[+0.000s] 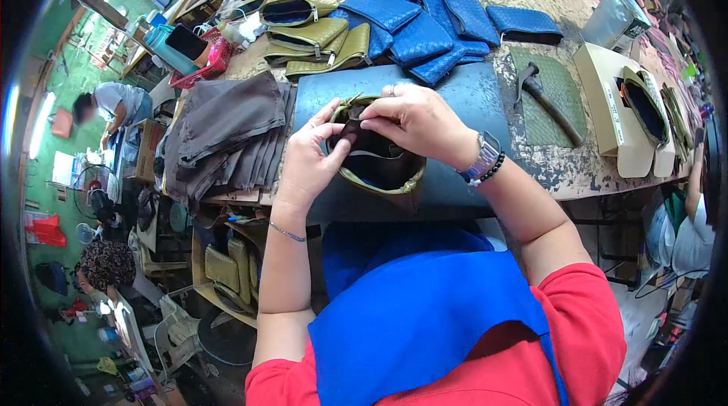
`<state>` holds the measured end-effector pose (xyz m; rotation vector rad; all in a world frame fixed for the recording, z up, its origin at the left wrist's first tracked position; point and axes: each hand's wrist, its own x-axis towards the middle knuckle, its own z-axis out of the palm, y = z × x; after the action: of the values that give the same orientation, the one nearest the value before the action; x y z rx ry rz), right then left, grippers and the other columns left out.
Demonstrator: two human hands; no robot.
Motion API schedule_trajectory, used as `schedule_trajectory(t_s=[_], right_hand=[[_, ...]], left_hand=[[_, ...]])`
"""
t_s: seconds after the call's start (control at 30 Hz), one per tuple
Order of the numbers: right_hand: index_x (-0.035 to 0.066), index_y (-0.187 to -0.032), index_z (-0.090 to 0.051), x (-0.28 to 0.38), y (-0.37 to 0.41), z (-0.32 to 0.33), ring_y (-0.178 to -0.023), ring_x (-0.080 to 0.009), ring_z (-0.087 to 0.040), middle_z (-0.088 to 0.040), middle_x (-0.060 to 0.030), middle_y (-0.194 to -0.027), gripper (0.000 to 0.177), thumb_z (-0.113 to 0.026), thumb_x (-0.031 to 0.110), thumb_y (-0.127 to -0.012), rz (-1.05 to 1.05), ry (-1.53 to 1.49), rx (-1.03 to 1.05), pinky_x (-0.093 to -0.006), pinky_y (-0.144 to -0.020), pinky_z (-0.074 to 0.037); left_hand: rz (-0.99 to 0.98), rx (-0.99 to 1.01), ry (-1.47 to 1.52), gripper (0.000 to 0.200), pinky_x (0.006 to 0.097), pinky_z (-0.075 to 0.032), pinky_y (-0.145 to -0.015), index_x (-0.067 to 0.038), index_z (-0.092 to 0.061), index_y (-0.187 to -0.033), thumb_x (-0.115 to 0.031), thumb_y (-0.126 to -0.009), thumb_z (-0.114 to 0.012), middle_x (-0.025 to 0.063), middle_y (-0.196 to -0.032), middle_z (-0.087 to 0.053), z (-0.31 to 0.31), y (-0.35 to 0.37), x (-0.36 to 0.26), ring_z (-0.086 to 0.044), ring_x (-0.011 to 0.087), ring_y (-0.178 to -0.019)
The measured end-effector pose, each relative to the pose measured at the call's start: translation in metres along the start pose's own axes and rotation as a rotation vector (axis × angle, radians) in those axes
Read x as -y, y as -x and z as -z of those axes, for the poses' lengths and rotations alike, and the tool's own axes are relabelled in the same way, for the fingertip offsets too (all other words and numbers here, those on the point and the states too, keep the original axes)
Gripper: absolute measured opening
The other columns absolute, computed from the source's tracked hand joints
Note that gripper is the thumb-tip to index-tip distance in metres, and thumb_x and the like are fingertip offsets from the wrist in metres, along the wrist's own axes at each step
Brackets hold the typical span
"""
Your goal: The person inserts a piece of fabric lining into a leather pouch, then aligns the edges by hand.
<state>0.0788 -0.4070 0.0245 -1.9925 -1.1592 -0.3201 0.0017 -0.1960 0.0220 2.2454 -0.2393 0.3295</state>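
Note:
An olive pouch (402,182) with a dark lining hangs open toward me over the near part of a dark blue-grey board (466,91). My left hand (312,152) pinches the pouch's upper left rim and lining between thumb and fingers. With thumb and index finger together, my right hand (413,122) grips the lining at the top of the opening, close to the left hand's fingertips. A ring and a wristwatch are on the right hand and wrist. What lies inside the pouch is too dark to make out.
Blue woven pouches (421,46) and olive zipped pouches (303,38) lie beyond the board. Dark brown fabric pieces (227,125) are stacked at left. A hammer (550,106) rests on a green mat (565,76) at right, beside a cream box (607,118). People work at far left.

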Motion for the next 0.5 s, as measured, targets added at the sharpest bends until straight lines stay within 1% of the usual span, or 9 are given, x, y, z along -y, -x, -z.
schedule_trajectory(t_s=[0.03, 0.1, 0.13, 0.17, 0.27, 0.3, 0.4, 0.5], right_hand=[[0.007, -0.087, -0.073, 0.001, -0.001, 0.003, -0.09, -0.0257, -0.064, -0.069, -0.0075, -0.097, 0.009, -0.074, 0.015, -0.083, 0.037, 0.09, -0.012, -0.0354, -0.077, -0.051], [0.008, -0.087, -0.073, -0.013, -0.003, -0.001, -0.101, -0.0239, -0.063, -0.068, -0.0091, -0.107, 0.009, -0.073, 0.016, -0.084, 0.148, 0.095, -0.055, -0.0339, -0.084, -0.051], [0.008, -0.086, -0.073, -0.022, -0.005, -0.004, -0.107, -0.023, -0.062, -0.068, -0.0099, -0.112, 0.009, -0.073, 0.016, -0.084, 0.203, 0.098, -0.079, -0.0331, -0.087, -0.051], [0.006, -0.086, -0.071, -0.031, -0.005, -0.006, -0.105, -0.0244, -0.065, -0.068, -0.0139, -0.114, 0.01, -0.071, 0.016, -0.085, 0.19, 0.068, -0.04, -0.0328, -0.09, -0.051], [0.003, -0.086, -0.07, -0.042, -0.01, -0.008, -0.098, -0.0263, -0.068, -0.069, -0.015, -0.113, 0.012, -0.07, 0.015, -0.085, -0.095, -0.306, 0.242, -0.035, -0.088, -0.052], [0.001, -0.086, -0.069, -0.042, -0.01, -0.009, -0.093, -0.0281, -0.069, -0.071, -0.0161, -0.11, 0.013, -0.07, 0.014, -0.085, -0.14, -0.326, 0.265, -0.036, -0.086, -0.053], [0.001, -0.085, -0.069, -0.042, -0.008, -0.009, -0.094, -0.0282, -0.069, -0.071, -0.0156, -0.107, 0.014, -0.071, 0.015, -0.084, -0.072, -0.287, 0.263, -0.0355, -0.086, -0.053], [0.002, -0.082, -0.069, -0.04, -0.006, -0.011, -0.096, -0.028, -0.068, -0.07, -0.0159, -0.109, 0.015, -0.072, 0.016, -0.083, -0.044, -0.248, 0.248, -0.0355, -0.087, -0.052]], left_hand=[[0.005, 0.001, 0.026, 0.017, 0.035, -0.047, -0.1, 0.002, -0.071, -0.095, -0.006, -0.08, -0.069, 0.0189, -0.128, -0.064, -0.001, -0.001, 0.001, -0.063, 0.0288, -0.115], [0.016, 0.004, 0.078, 0.015, 0.033, -0.046, -0.098, 0.004, -0.071, -0.094, -0.002, -0.081, -0.068, 0.0161, -0.123, -0.067, -0.002, -0.002, 0.006, -0.065, 0.0228, -0.109], [0.015, 0.018, 0.074, 0.014, 0.0326, -0.048, -0.095, 0.004, -0.07, -0.093, -0.004, -0.081, -0.069, 0.0164, -0.12, -0.068, -0.001, -0.002, 0.007, -0.066, 0.0231, -0.106], [0.015, 0.032, 0.07, 0.013, 0.0322, -0.049, -0.093, 0.003, -0.07, -0.091, -0.005, -0.081, -0.07, 0.0166, -0.116, -0.069, 0.0, -0.002, 0.007, -0.067, 0.0234, -0.104], [0.011, 0.068, 0.107, 0.012, 0.0312, -0.051, -0.088, 0.003, -0.07, -0.087, -0.007, -0.082, -0.072, 0.0158, -0.11, -0.071, 0.0, -0.001, 0.014, -0.068, 0.0217, -0.098], [0.011, 0.079, 0.128, 0.012, 0.0309, -0.051, -0.087, 0.003, -0.069, -0.087, -0.008, -0.083, -0.073, 0.0153, -0.108, -0.071, 0.0, -0.001, 0.016, -0.068, 0.0207, -0.096], [0.131, 0.046, 0.192, 0.014, 0.0314, -0.051, -0.087, 0.003, -0.07, -0.086, -0.01, -0.084, -0.074, 0.016, -0.108, -0.071, -0.003, 0.0, 0.013, -0.068, 0.0207, -0.098], [0.105, -0.079, 0.16, 0.015, 0.0317, -0.051, -0.089, 0.003, -0.07, -0.086, -0.011, -0.083, -0.076, 0.0175, -0.108, -0.071, -0.008, 0.001, 0.005, -0.068, 0.022, -0.099]])
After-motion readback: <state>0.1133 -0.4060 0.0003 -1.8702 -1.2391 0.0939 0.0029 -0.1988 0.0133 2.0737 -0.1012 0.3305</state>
